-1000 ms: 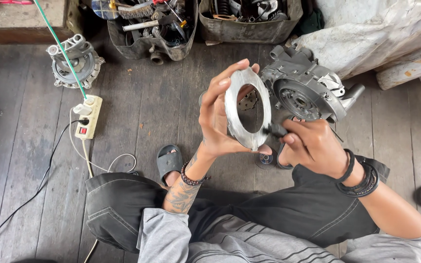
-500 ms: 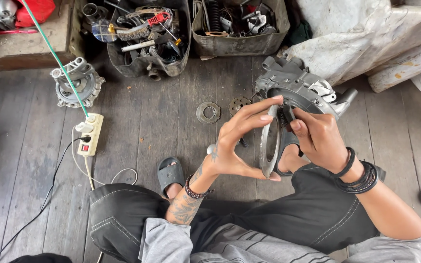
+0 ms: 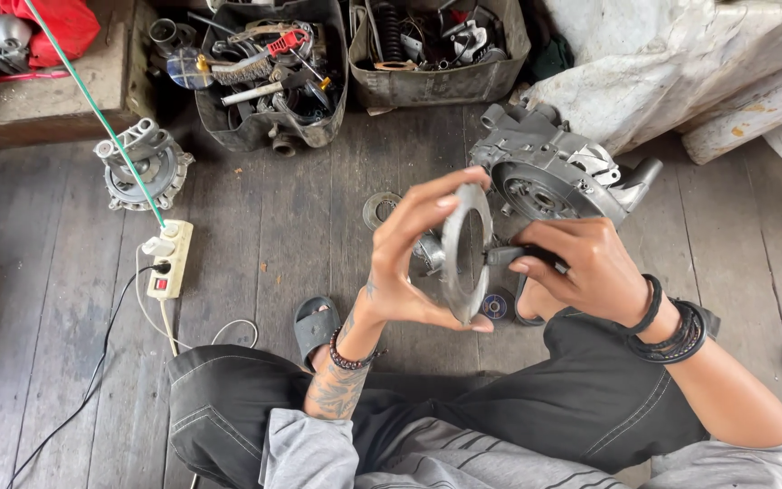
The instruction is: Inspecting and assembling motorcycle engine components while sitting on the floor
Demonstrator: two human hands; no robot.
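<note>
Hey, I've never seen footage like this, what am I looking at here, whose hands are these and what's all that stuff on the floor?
This view comes from a camera worn on a person's head, looking down at their own lap and hands as they sit on a wooden plank floor. The left hand holds a flat metal ring edge-on between thumb and fingertips. The right hand holds a dark tool close to it. Behind the hands lies a grey engine casing. Farther back are two bins of tools and parts, and to the left a power strip with a green cable.
</note>
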